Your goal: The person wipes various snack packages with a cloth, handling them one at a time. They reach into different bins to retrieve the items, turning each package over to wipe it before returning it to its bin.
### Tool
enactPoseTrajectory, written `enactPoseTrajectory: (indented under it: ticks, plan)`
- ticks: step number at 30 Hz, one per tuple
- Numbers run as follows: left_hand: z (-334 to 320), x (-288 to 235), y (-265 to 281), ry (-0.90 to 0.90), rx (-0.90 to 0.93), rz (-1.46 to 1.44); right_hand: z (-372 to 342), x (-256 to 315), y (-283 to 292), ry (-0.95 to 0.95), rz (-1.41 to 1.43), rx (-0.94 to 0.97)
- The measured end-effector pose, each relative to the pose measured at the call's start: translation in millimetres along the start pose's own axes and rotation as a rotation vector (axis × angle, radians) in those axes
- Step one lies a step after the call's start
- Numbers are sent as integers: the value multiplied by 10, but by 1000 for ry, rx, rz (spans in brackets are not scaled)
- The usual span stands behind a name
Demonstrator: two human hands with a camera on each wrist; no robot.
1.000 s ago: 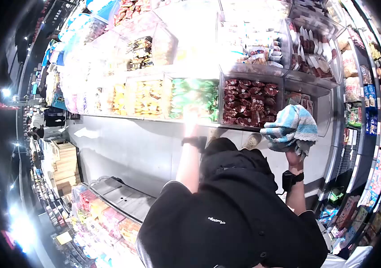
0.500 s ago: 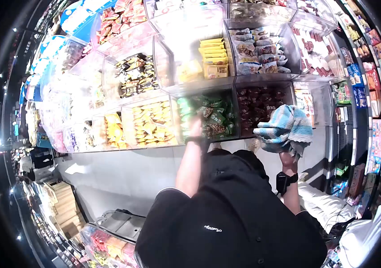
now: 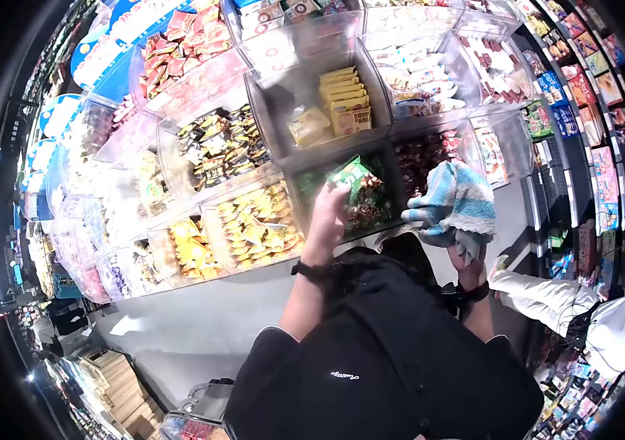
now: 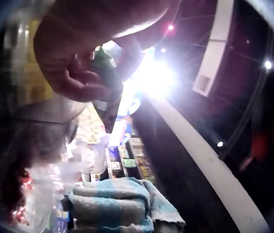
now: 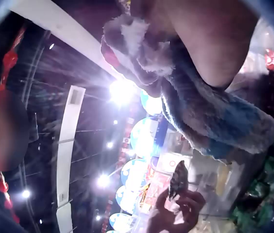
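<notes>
My left hand (image 3: 331, 213) pinches a green snack packet (image 3: 362, 183) between thumb and fingers, over the clear bin of green packets. In the left wrist view this packet (image 4: 107, 73) stands edge-on between the fingertips. On the other side, my right hand (image 3: 466, 265) holds a bunched blue, white and grey striped cloth (image 3: 459, 209), which hides most of its fingers. The cloth is in front of a bin of dark red packets (image 3: 422, 158). In the right wrist view, the cloth (image 5: 219, 116) hangs below the palm.
Yellow packets (image 3: 254, 220) fill the bin to the left, and a bin behind holds a stack of yellow packs (image 3: 345, 103). Black-and-gold packets (image 3: 221, 150) lie further left. Stocked shelves (image 3: 591, 147) run along the right. A person in white trousers (image 3: 547, 290) is at the right.
My left hand, blurred over the green packets earlier, now holds one up. The right hand keeps the cloth. The head view has turned, showing more of the bins.
</notes>
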State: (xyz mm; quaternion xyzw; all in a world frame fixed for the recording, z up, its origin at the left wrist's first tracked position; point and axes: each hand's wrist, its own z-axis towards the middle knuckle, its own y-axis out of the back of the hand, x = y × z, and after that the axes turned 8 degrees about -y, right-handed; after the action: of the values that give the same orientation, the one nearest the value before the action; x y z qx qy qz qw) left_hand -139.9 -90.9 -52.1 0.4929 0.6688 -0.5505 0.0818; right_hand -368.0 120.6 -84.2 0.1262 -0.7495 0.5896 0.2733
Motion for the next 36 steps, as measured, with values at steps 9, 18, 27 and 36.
enactPoseTrajectory:
  ticks: [9,18,27,36]
  plan:
    - [-474,-317,-671,-999,247,976,512,-512,-1345,99,-181,-238]
    - [-616,-178,-659,-1143,484,1043,514,-316,-1226,338,-1181,124]
    - [-622,-269,-754,-596,334,366,439,-320,-1381,488,-1126,-138]
    - [-624,-270,-746,-818,485,823,555,-267,-1409,381,-752,-410]
